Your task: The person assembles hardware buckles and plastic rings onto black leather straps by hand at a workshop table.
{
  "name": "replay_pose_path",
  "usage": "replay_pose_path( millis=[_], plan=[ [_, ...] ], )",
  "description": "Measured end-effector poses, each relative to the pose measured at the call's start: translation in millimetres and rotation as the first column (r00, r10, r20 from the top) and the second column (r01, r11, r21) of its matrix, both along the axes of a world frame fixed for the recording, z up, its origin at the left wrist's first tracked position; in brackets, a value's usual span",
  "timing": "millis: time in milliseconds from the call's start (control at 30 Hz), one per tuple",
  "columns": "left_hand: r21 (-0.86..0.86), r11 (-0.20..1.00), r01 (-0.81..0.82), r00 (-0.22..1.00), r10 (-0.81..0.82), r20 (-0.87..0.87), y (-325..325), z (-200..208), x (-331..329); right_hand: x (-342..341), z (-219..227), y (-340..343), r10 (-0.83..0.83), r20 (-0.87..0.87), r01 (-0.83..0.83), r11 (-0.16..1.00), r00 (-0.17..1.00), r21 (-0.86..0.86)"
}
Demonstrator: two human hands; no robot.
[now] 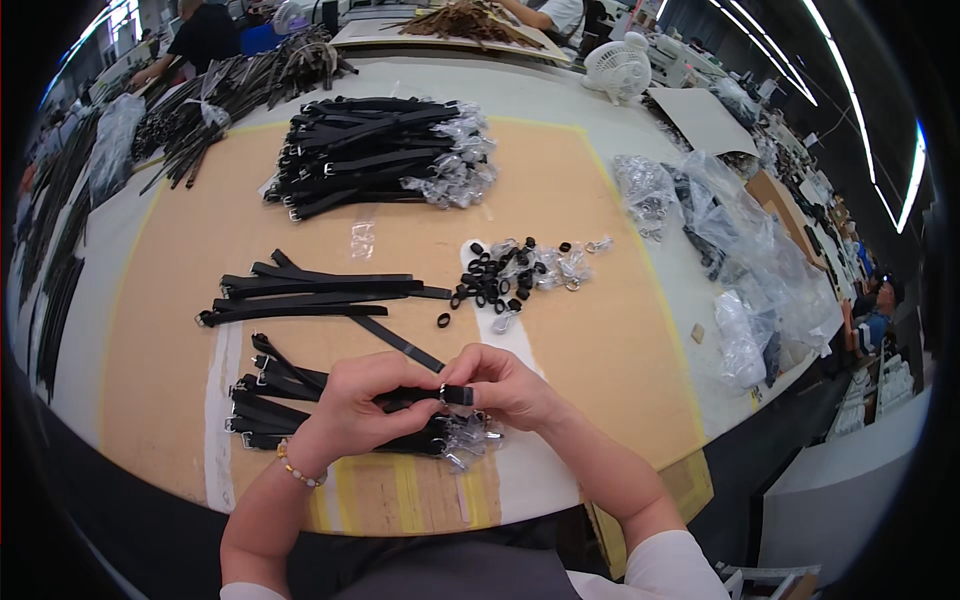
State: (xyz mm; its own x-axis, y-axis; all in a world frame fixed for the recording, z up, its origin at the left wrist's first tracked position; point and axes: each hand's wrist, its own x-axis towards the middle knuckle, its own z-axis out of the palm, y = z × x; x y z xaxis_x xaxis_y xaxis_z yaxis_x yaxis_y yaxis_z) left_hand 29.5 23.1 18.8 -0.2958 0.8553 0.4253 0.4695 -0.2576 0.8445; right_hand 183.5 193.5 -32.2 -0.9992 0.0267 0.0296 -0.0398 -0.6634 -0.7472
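Close together near the table's front edge, both my hands work on a black strap. My left hand (368,398) pinches it from the left. My right hand (508,388) grips the folded end of the black strap (458,396), where a bit of shiny metal shows. Under my hands lies a row of black straps (262,412) with silver buckles at the left and plastic-wrapped metal fittings (468,436) at the right. Farther off rest several loose black straps (320,300). To their right is a heap of small black loops (490,285) mixed with wrapped metal pieces.
A large stack of black straps (365,150) with wrapped ends stands at the back. Plastic bags (740,255) lie along the right, near a white fan (618,68). Bundles of dark strips (190,125) lie at the far left. Other people sit beyond the table.
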Motion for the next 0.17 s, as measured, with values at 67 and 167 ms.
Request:
replay_pose_path(
  millis=[67, 167],
  plan=[
    [0.015, 1.0, -0.002, 0.999, 0.003, -0.038, -3.3, 0.3, -1.1, -2.3, -6.2, 0.3, -0.001, -0.026, 0.001, 1.0, 1.0, 0.021],
    [0.003, 1.0, 0.009, 0.995, -0.009, -0.098, -9.1, -1.7, -3.9, -3.3, -5.6, -2.2, 0.023, 0.036, -0.024, 0.999, 0.999, 0.024]
  ],
)
